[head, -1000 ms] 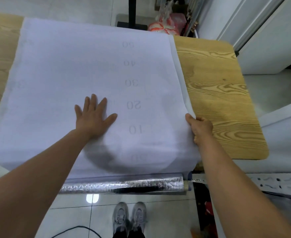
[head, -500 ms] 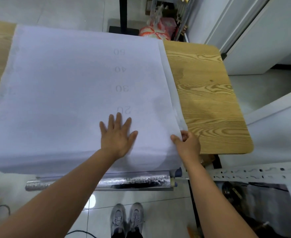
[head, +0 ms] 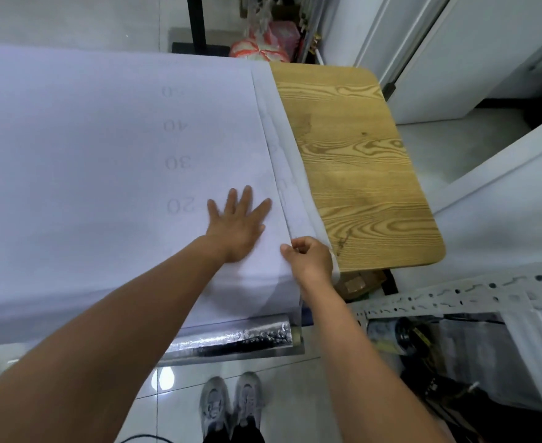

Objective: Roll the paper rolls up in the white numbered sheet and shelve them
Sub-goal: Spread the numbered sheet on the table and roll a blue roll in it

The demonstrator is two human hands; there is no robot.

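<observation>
The thin white numbered sheet [head: 103, 155] lies spread on the pale wooden table [head: 359, 171], numbers running away from the person. Left hand [head: 236, 228] presses it, fingers flat; right hand [head: 311, 260] pinches its right edge.

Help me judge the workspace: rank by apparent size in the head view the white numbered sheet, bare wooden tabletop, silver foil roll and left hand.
1. white numbered sheet
2. bare wooden tabletop
3. silver foil roll and left hand look alike; the roll is partly hidden, so they are left unranked.
</observation>
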